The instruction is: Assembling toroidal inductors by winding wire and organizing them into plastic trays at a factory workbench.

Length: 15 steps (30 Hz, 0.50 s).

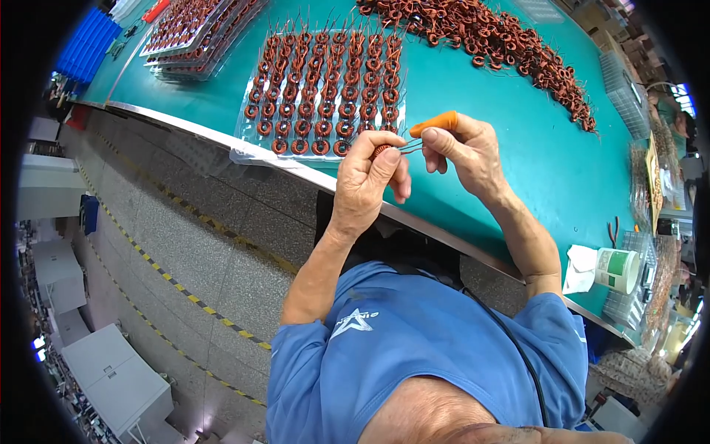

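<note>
I pinch the small coil (381,150) firmly in my left hand (367,181). My right hand (466,152) fingers grasp its wire leads (411,146); I judge a straight, gentle pull best.

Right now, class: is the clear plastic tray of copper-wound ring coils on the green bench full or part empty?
Full, as far as shows: the clear plastic tray holds unbroken rows of copper-wound ring coils, with no visible gap.

Teal table (518,140), copper-brown coils (325,89) (orange finger cot (436,122)), blue shirt (414,348).
</note>
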{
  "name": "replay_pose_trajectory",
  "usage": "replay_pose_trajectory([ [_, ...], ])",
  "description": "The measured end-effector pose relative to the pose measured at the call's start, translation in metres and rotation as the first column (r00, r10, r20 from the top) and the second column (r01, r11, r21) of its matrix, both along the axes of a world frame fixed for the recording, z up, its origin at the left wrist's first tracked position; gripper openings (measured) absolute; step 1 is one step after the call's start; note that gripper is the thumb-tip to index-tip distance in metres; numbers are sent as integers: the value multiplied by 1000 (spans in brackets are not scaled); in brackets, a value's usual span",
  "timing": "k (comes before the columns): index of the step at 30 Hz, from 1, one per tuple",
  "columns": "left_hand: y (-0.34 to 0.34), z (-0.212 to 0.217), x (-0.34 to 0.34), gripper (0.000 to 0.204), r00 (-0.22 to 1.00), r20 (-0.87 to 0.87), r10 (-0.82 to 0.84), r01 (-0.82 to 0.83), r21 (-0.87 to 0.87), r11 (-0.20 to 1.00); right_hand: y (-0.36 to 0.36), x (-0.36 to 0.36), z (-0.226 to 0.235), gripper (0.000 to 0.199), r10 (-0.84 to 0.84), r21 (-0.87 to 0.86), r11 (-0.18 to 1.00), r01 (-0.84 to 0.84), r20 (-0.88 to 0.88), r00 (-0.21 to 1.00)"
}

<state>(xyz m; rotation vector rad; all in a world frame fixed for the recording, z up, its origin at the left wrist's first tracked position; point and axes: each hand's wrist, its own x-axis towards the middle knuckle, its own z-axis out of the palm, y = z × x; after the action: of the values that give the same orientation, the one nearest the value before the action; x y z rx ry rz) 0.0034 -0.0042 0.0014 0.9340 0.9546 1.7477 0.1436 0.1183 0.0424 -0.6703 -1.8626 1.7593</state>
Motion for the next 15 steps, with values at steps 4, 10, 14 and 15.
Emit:
replay_pose_trajectory([
  [4, 2, 0, -6, 22, 986, 105, -133, 126, 73, 989, 8, -2, -1, 33, -100, 24, 995, 102, -74, 992],
  [10, 5, 10, -16, 19, 948, -314, 53, -52, 12, 999, 6, 6, 9, 30, -122, -20, 992, 122, -6, 992],
  [14, 12, 14, -15, 23, 752, -647, 128, -100, 80, 992, -4, -5, 7, 29, -26, -75, 997, 28, 21, 999],
  [15, 11, 17, -17, 28, 742, -665, 90, -60, 68, 996, -2, -3, 9, 29, -1, -110, 994, 2, 10, 1000],
])
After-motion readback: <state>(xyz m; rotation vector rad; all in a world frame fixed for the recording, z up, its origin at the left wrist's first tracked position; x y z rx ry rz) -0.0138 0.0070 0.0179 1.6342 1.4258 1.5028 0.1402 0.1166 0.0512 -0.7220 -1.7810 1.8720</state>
